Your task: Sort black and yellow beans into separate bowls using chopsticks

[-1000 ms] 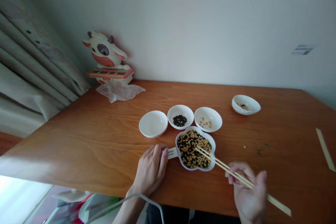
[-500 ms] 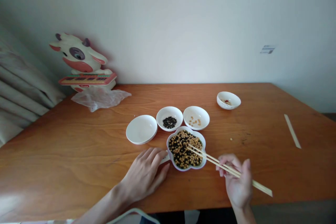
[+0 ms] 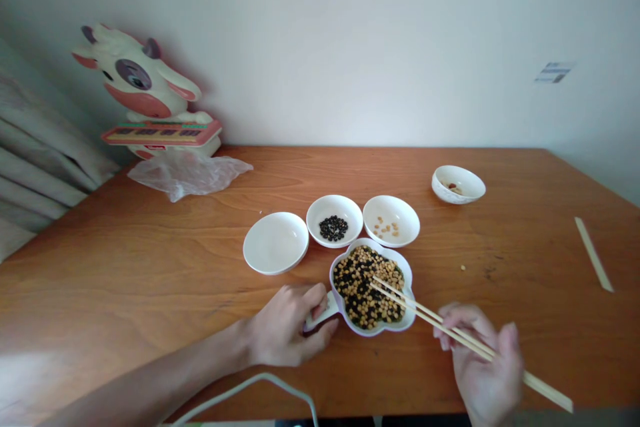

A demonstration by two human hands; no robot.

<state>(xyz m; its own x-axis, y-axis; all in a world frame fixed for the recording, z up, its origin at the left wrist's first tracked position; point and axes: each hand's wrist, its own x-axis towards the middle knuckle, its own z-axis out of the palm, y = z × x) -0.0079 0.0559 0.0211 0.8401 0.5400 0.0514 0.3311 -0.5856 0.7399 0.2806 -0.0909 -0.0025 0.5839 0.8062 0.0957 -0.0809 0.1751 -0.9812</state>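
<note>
A white flower-shaped dish point(image 3: 406, 320) full of mixed black and yellow beans sits near the table's front edge. My left hand point(image 3: 285, 327) grips its short handle at the dish's left side. My right hand point(image 3: 485, 367) holds a pair of wooden chopsticks point(image 3: 450, 333), whose tips rest in the beans. Behind the dish stand three small white bowls: an empty one point(image 3: 275, 242), one with black beans point(image 3: 334, 220) and one with a few yellow beans point(image 3: 391, 220).
A fourth small bowl point(image 3: 458, 183) sits at the back right. A loose bean point(image 3: 463, 267) and a chopstick wrapper point(image 3: 593, 263) lie to the right. A cow toy point(image 3: 143, 97) and clear plastic bag point(image 3: 187, 172) stand at the back left, by a curtain point(image 3: 35, 160).
My left hand has closed around the dish's handle, where before it lay flat beside it. The camera view has swung from side to side; the chopsticks stay in the beans.
</note>
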